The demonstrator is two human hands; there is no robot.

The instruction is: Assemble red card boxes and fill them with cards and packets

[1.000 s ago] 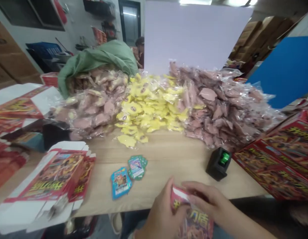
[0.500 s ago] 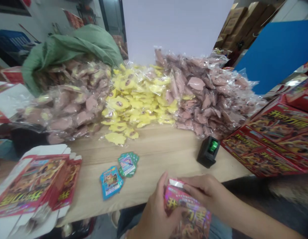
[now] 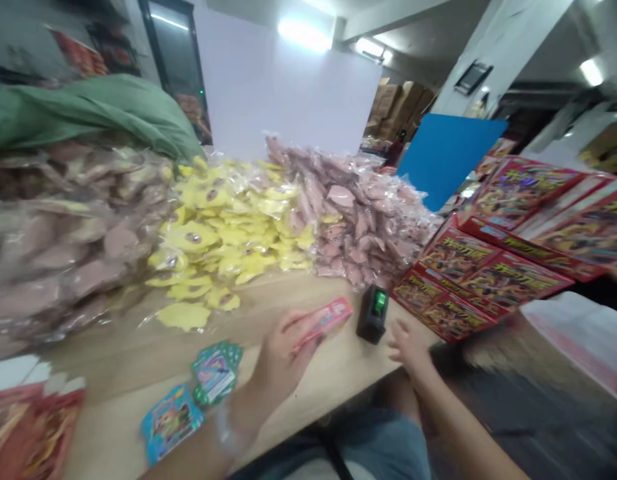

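My left hand (image 3: 281, 357) is closed around a small red printed box (image 3: 331, 317), held above the table with one narrow end pointing right. Just right of that box stands a black tape dispenser (image 3: 369, 323) with a green roll in it. My right hand (image 3: 409, 345) is on the dispenser's other side, its fingers slightly apart and nothing seen in them. Left of my left forearm lie a blue-backed pile of cards (image 3: 171, 423) and a green-edged pile of cards (image 3: 217, 373).
Yellow flat shapes in clear bags (image 3: 228, 233) and pinkish bagged pieces (image 3: 356, 213) are heaped at the back. More bagged pieces (image 3: 53, 247) lie at left under a green sack (image 3: 98, 110). Red printed boxes (image 3: 488, 260) are stacked at right; flat red cartons (image 3: 33, 427) lie at lower left.
My hands have come apart. My left hand has carried the red box forward over the table, and my right hand has let go of it and moved beside the dispenser. The view has swung right.
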